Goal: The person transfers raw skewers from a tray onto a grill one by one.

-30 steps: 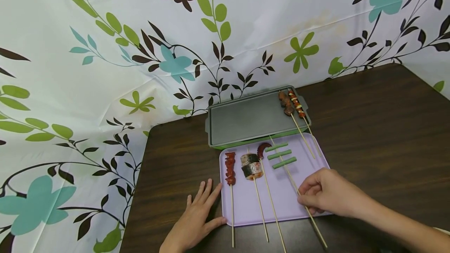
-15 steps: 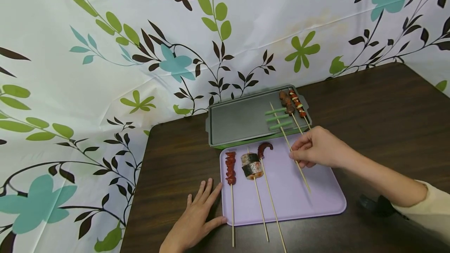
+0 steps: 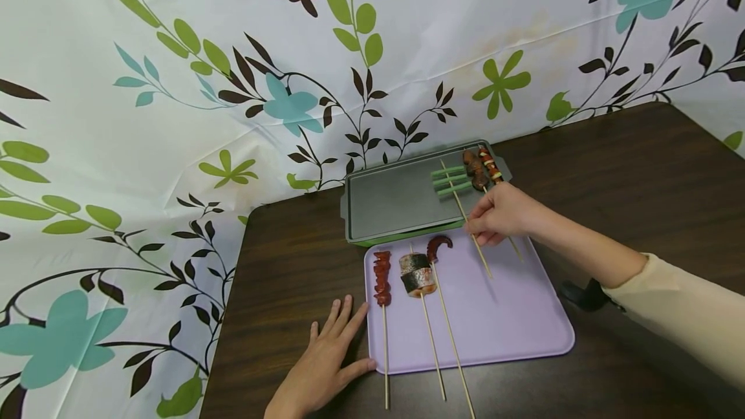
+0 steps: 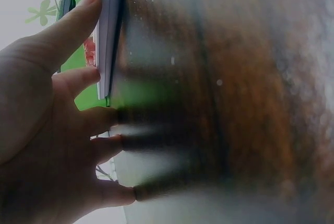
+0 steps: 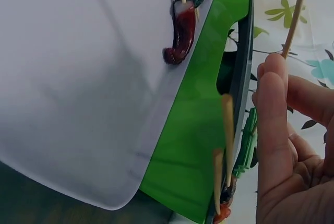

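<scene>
Six skewers show in all, three on the lilac tray [image 3: 512,335] and three over the green grill pan [image 3: 396,202], alongside one dark table [image 3: 640,167], one flowered curtain [image 3: 174,83] and two hands, left [image 3: 326,364] and right [image 3: 503,215].

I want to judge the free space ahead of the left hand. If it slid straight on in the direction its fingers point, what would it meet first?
Probably the purple tray. The left hand lies flat on the table, fingers aimed up and right, thumb at the tray's near left edge. Next in line would be the red skewer, though depth is uncertain.
</scene>
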Tool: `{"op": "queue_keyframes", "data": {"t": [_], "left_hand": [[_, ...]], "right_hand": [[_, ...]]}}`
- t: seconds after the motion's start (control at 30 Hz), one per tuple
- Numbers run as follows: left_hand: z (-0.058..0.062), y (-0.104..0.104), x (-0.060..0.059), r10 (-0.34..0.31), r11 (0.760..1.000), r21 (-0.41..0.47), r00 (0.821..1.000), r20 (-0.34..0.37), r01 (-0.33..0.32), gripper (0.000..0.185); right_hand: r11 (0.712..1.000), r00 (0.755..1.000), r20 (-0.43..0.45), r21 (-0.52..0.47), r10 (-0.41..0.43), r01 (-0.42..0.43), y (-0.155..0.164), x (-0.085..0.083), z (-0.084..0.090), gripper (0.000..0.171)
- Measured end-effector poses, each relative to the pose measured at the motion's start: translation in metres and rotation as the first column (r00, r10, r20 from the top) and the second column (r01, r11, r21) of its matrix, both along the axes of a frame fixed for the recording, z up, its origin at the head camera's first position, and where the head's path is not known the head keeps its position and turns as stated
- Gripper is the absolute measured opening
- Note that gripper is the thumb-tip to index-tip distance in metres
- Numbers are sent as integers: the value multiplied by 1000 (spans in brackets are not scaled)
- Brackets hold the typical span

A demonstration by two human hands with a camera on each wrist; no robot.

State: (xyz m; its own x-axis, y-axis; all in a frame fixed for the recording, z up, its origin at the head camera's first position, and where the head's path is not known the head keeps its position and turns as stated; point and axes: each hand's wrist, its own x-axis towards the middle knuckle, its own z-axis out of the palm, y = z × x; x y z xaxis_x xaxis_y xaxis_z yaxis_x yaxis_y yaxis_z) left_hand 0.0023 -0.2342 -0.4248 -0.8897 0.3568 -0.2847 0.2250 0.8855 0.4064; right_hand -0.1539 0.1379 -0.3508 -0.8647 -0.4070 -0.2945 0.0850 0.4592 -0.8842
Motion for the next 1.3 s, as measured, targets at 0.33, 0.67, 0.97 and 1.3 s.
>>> {"op": "queue_keyframes", "data": {"t": [0.33, 0.67, 0.97, 1.3], "left_hand": [[1, 0, 1, -6, 1000, 27, 1000, -11, 6, 85], [1, 0, 0, -2, 1000, 7, 1000, 2, 2, 86], [0, 0, 0, -3, 1000, 10, 1000, -1, 3, 86], [0, 0, 1, -1, 1000, 5, 1000, 1, 1, 86]], "right_hand": [[1000, 999, 36, 5, -15, 15, -3, -12, -4, 25], [993, 998, -14, 97, -62, 63, -4, -10, -3, 21], [982, 993, -99, 170, -64, 80, -3, -9, -5, 18], [977, 989, -144, 200, -38, 67, -4, -4, -4, 18]]}}
